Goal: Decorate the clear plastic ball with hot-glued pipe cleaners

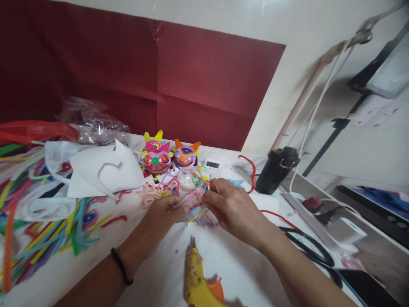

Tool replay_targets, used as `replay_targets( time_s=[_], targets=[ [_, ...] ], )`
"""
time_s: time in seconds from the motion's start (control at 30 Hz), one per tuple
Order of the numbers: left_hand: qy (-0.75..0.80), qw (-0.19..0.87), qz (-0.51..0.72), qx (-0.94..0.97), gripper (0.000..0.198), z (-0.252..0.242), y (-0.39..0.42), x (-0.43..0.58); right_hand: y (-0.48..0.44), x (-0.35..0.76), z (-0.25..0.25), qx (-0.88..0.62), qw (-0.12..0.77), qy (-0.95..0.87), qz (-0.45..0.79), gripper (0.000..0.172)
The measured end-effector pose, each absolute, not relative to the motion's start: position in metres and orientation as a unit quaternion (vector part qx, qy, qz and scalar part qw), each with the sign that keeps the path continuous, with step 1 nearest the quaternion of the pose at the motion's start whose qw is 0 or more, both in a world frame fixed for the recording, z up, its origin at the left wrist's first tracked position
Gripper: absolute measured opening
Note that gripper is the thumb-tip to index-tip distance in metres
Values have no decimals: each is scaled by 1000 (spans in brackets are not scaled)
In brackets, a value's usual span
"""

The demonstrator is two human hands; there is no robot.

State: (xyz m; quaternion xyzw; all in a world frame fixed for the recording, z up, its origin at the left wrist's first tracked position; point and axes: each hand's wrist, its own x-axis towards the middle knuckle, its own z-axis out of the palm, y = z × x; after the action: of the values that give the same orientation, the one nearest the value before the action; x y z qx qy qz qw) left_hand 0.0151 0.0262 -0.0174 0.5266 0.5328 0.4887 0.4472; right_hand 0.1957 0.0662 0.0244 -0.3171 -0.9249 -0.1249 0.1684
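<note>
My left hand, with a black band on its wrist, has its fingers closed at a small pinkish, partly clear piece. My right hand comes in from the other side, fingertips pinched together. What each pinch holds is hidden or too small to name. Right behind the fingers sits a clear plastic ball with coloured bits showing through. Scraps of pipe cleaner lie around it. Below the hands a yellow hot glue gun with an orange trigger lies on the table, nozzle pointing towards them.
Decorated animal-head balls and a small digital timer stand at the back. Left are many pipe cleaners and cut white paper. Right are a black cylinder, red pipe cleaner, black cable and phone.
</note>
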Motion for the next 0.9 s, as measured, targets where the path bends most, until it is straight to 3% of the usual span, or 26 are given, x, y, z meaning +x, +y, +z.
replay_targets(
  time_s=[0.9],
  targets=[
    [580, 413, 481, 512, 21, -27, 34, 16, 61, 187, 22, -251, 155, -927, -233, 19]
  ],
)
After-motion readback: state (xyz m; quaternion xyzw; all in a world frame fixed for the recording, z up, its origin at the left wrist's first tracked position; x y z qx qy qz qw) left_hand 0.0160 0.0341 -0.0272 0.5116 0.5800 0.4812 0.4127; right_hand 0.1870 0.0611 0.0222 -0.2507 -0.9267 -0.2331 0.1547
